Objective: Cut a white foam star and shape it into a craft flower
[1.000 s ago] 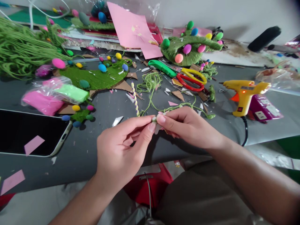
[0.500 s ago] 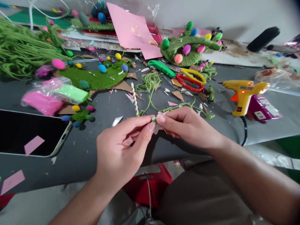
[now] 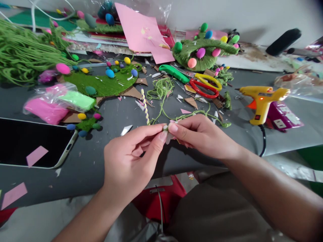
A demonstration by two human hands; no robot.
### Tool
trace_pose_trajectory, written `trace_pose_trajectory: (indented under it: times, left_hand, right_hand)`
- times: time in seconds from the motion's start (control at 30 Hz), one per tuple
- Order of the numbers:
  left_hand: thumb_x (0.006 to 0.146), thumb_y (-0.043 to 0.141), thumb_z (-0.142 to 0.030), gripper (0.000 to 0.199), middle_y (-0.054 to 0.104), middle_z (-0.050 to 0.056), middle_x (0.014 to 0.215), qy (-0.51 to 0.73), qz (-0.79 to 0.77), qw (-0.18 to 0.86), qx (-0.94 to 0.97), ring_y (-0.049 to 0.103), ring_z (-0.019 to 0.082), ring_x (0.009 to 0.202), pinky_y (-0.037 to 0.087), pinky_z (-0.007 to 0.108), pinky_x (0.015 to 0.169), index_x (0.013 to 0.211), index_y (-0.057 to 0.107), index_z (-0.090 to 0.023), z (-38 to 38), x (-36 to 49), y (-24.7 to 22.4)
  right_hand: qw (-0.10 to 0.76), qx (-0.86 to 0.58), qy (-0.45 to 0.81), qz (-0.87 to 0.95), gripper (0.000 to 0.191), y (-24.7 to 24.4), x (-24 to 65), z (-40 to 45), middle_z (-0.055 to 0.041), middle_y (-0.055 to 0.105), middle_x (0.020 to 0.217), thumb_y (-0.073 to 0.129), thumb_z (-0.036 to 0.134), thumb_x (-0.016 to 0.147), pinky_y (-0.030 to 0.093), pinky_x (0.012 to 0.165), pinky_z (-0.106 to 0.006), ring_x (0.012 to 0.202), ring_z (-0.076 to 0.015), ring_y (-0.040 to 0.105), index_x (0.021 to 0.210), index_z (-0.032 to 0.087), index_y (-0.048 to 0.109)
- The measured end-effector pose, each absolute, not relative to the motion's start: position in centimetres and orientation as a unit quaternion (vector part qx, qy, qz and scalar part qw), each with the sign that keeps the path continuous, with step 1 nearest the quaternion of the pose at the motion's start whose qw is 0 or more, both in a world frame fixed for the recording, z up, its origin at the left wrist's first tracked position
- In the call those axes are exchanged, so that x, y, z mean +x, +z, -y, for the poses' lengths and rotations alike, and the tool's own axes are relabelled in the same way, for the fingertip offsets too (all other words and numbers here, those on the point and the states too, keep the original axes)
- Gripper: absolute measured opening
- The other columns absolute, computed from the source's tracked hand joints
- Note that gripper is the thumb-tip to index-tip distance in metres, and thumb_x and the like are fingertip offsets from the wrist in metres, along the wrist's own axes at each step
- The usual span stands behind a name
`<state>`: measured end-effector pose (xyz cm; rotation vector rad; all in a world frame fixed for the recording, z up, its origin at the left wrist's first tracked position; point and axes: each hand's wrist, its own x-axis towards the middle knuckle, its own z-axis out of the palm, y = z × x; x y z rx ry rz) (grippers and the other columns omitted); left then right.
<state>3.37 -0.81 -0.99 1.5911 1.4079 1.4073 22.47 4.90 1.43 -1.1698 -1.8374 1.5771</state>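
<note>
My left hand (image 3: 131,156) and my right hand (image 3: 202,134) meet over the front of the grey table, thumbs and forefingers pinched together. Between the fingertips is a small piece wrapped in green yarn (image 3: 165,128), with a whitish scrap showing below it; the fingers cover most of it. Green yarn (image 3: 161,89) lies in a loose tangle just beyond, and a strand runs from it towards my hands and on to the right. A patterned paper straw (image 3: 145,107) lies beside the strand.
Scissors (image 3: 204,88) with red and yellow handles lie behind my hands. A yellow glue gun (image 3: 261,101), its light lit, is at right with its cable over the edge. A phone (image 3: 35,143) lies at left. Yarn-covered shapes with coloured balls (image 3: 101,82) and cardboard scraps spread behind.
</note>
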Motion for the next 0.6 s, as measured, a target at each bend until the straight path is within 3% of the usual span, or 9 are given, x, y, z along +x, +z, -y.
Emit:
trace_pose_trajectory:
  times: [0.6]
  left_hand:
    - [0.083,0.082,-0.014,0.028,0.083,-0.009,0.095,0.531,-0.531,0.266,0.604,0.077,0.006,0.073,0.062,0.008,0.073,0.105,0.082,-0.031,0.89,3.41,-1.06]
  right_hand:
    - [0.235,-0.43,0.558,0.67,0.055,1.27,22.2,-4.71,0.0046,0.046,0.055,0.064,0.059,0.097,0.027,0.048,-0.023,0.055,-0.0062,0.037,0.066,0.015,0.057]
